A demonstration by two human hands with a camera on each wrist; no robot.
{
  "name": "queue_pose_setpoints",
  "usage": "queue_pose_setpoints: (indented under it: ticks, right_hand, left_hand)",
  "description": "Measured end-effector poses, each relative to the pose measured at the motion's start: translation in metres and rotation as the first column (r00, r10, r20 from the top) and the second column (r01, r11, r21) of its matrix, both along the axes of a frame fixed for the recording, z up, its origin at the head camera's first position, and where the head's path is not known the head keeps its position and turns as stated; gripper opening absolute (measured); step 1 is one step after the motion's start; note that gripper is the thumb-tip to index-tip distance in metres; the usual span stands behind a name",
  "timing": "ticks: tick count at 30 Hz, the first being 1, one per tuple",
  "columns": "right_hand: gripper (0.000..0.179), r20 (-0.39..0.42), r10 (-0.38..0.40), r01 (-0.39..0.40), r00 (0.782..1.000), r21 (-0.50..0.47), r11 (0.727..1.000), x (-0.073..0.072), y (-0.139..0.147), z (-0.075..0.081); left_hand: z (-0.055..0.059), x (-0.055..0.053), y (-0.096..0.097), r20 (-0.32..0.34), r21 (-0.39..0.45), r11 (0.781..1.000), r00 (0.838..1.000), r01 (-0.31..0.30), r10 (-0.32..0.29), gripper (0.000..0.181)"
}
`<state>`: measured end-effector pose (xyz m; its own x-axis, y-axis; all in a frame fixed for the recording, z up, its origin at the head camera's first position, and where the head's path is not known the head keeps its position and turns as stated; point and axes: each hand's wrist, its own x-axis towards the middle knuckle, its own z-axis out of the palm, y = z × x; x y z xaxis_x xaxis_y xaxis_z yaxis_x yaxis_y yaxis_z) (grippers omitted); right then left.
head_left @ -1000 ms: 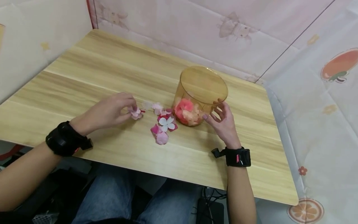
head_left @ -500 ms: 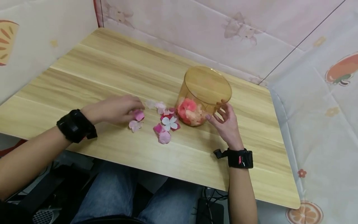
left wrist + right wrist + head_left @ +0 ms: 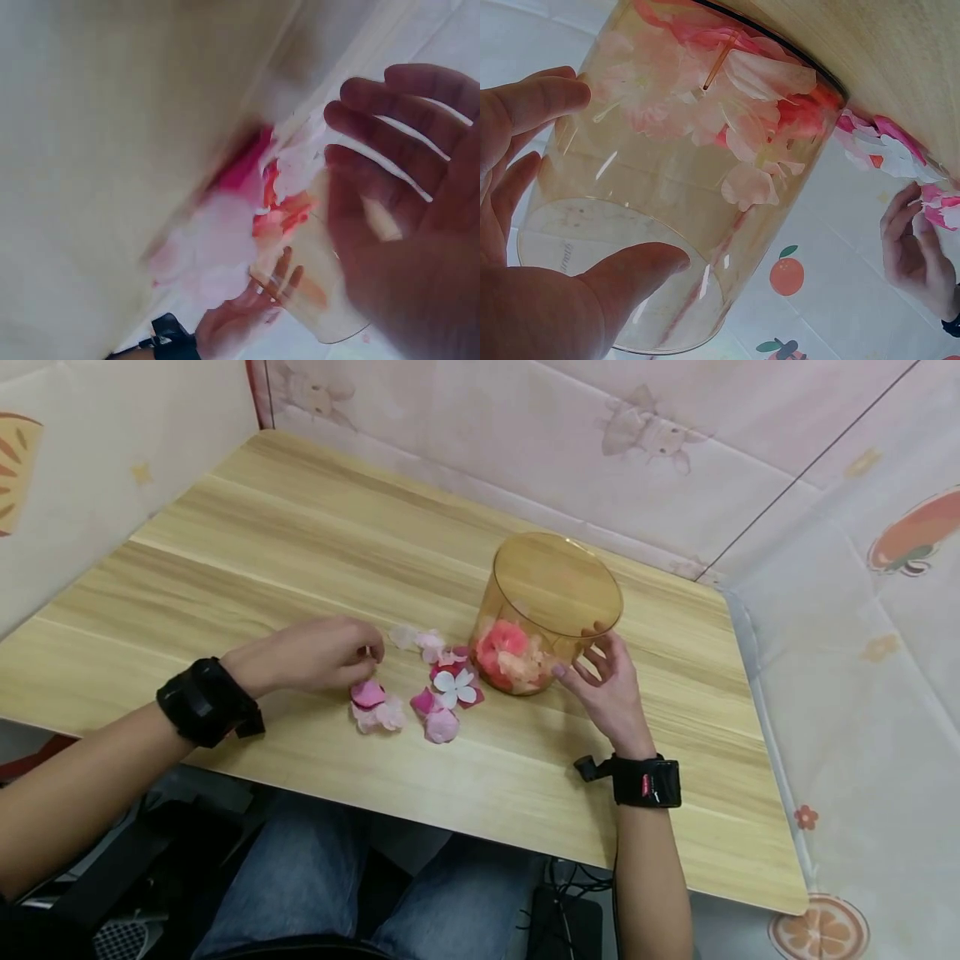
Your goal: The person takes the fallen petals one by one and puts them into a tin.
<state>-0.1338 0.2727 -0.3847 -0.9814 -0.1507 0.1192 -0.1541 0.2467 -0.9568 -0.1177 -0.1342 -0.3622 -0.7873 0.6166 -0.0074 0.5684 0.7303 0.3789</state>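
Observation:
My right hand [image 3: 606, 697] holds the clear amber cylindrical container [image 3: 558, 585] at its near right side, thumb and fingers curled against the wall. Coral and peach artificial flowers [image 3: 508, 652] lie at the bottom of it. The right wrist view shows the thumb [image 3: 641, 281] on the wall. My left hand [image 3: 318, 652] hovers just behind a small group of pink and pale pink artificial petals [image 3: 375, 706], loosely curled and holding nothing. In the left wrist view the fingers [image 3: 390, 127] are free. Between hand and container lies a second group, with a white flower [image 3: 455, 688] on top.
A wood-grain table [image 3: 300, 543] carries everything. Printed cloth walls [image 3: 465, 435] enclose its back and sides. A black camera band [image 3: 647, 781] sits on each wrist. Cables [image 3: 562, 893] hang beneath the front edge.
The left hand has let go of pale pink petals and drawn slightly back. The group before it has grown beside the pink petal. The right hand stays on the container.

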Motion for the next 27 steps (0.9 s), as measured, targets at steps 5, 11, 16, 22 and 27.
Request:
queue_pose_setpoints:
  ticks: [5,11,16,22,27]
  right_hand:
    - [0.085,0.003,0.009,-0.009,1.0,-0.007,1.0,0.0,-0.001,0.0]
    - [0.084,0.01,0.002,-0.001,1.0,-0.027,1.0,0.0,-0.001,0.001]
    - [0.084,0.016,0.0,0.0,1.0,-0.025,1.0,0.0,-0.001,0.0]
    - [0.085,0.002,-0.001,0.001,1.0,-0.019,1.0,-0.001,0.0,0.001]
    - [0.085,0.002,0.013,-0.013,1.0,-0.033,0.999,-0.001,0.0,0.0]
  left_hand:
    - [-0.003,0.012,0.001,-0.029,-0.057,0.994,0.995,0.096,-0.098,0.027]
    - [-0.007,0.019,0.007,-0.025,-0.047,0.992,0.993,0.116,-0.117,0.008]
    - [-0.008,0.017,0.01,-0.022,-0.022,0.996,0.996,0.089,-0.09,0.011]
    - [0.0,0.013,0.008,0.029,0.058,0.998,0.999,-0.022,0.02,0.005]
    - [0.022,0.005,0.01,-0.087,0.146,0.988,0.993,-0.06,0.074,0.002]
